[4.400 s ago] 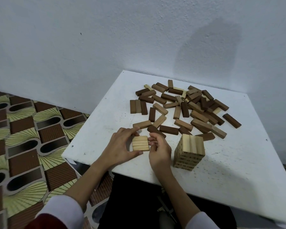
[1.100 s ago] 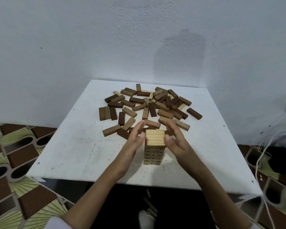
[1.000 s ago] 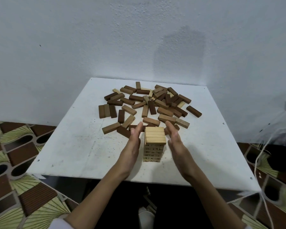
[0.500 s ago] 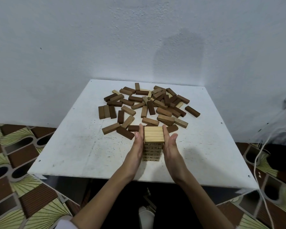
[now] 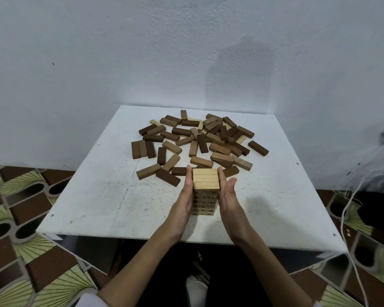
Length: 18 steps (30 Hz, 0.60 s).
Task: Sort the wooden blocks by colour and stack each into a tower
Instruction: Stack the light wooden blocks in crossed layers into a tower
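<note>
pressing flat against the light tower (image 5: 205, 191) now, left hand (image 5: 185, 198) and right hand (image 5: 227, 197)

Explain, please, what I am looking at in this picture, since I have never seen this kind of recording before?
There is no machine here: a person wears a camera on the head, looking down at their own hands. The left hand and right hand press flat against the sides of a pale block tower, squaring it; nothing is gripped. The tower stands on a white table. Behind it lie loose brown blocks in darker and lighter shades, with a few pale blocks among them, not yet stacked. A patterned floor surrounds the table.
</note>
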Each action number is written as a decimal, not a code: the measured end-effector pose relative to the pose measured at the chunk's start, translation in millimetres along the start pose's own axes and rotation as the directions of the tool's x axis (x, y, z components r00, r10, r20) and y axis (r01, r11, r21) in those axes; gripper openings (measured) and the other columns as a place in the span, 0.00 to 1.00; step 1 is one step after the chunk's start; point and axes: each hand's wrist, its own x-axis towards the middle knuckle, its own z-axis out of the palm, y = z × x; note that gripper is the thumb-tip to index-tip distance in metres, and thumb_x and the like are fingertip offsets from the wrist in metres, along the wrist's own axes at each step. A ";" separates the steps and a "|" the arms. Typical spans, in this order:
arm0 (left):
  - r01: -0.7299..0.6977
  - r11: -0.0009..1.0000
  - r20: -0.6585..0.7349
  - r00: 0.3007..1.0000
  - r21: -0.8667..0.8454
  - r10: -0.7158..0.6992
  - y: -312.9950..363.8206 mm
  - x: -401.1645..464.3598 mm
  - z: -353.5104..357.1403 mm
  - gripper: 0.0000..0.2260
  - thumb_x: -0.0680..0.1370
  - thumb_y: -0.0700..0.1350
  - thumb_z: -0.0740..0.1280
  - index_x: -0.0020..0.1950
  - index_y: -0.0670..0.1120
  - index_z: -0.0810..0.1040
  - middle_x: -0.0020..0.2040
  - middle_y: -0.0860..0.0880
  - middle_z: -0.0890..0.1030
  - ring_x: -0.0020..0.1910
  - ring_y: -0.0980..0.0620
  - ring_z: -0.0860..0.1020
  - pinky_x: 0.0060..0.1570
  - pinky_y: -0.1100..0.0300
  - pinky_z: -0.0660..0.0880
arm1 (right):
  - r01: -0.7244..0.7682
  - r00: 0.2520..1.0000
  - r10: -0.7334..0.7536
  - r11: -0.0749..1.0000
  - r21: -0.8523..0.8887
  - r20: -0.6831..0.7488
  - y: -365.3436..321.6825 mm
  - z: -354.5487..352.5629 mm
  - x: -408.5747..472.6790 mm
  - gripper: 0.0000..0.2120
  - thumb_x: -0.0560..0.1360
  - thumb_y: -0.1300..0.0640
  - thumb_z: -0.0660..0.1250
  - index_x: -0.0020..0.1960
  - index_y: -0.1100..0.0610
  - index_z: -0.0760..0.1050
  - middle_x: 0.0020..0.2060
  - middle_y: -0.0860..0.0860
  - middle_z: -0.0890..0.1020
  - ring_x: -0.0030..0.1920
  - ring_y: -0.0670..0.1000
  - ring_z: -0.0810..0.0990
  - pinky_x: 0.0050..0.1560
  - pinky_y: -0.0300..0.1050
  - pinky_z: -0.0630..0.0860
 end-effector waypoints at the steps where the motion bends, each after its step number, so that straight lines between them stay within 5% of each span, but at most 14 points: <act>1: 0.004 1.000 0.007 1.000 -0.007 -0.004 0.3 0.5 0.1 0.21 0.81 0.56 0.42 0.75 0.63 0.49 0.57 0.73 0.61 0.56 0.74 0.61 0.64 0.64 0.56 | -0.005 1.000 0.005 1.000 0.001 0.006 0.4 0.2 0.2 0.26 0.78 0.45 0.33 0.76 0.45 0.43 0.58 0.35 0.64 0.47 0.23 0.64 0.39 0.15 0.65; 5: 0.002 1.000 0.002 1.000 -0.002 -0.002 -1.8 3.1 -0.6 0.22 0.80 0.57 0.42 0.75 0.63 0.49 0.64 0.65 0.61 0.59 0.70 0.60 0.65 0.62 0.55 | -0.008 1.000 0.008 1.000 0.002 0.006 0.8 1.0 -0.1 0.26 0.78 0.45 0.33 0.76 0.45 0.42 0.60 0.37 0.63 0.48 0.24 0.64 0.40 0.15 0.64; 11: -0.006 1.000 0.007 1.000 -0.015 0.006 -4.2 3.8 -0.9 0.21 0.81 0.57 0.43 0.75 0.63 0.50 0.59 0.69 0.64 0.57 0.71 0.64 0.66 0.62 0.56 | 0.009 1.000 -0.009 1.000 -0.008 0.021 2.9 0.6 0.5 0.35 0.70 0.38 0.36 0.76 0.45 0.42 0.63 0.39 0.62 0.51 0.26 0.63 0.41 0.15 0.64; 15: -0.015 1.000 0.000 1.000 -0.011 0.015 -5.6 3.6 -1.3 0.21 0.81 0.55 0.43 0.75 0.62 0.49 0.60 0.69 0.63 0.50 0.79 0.64 0.64 0.64 0.56 | 0.016 1.000 -0.015 1.000 -0.008 0.022 6.9 -0.8 2.2 0.27 0.77 0.44 0.33 0.76 0.46 0.42 0.63 0.39 0.62 0.50 0.24 0.63 0.40 0.15 0.64; 18: -0.020 1.000 0.000 1.000 -0.004 0.020 -6.5 4.6 -1.7 0.21 0.81 0.55 0.43 0.75 0.62 0.50 0.59 0.69 0.65 0.50 0.79 0.64 0.64 0.64 0.57 | 0.028 0.999 -0.028 1.000 0.002 0.026 6.2 -0.4 1.6 0.31 0.74 0.40 0.35 0.76 0.45 0.43 0.63 0.38 0.63 0.50 0.23 0.65 0.41 0.16 0.65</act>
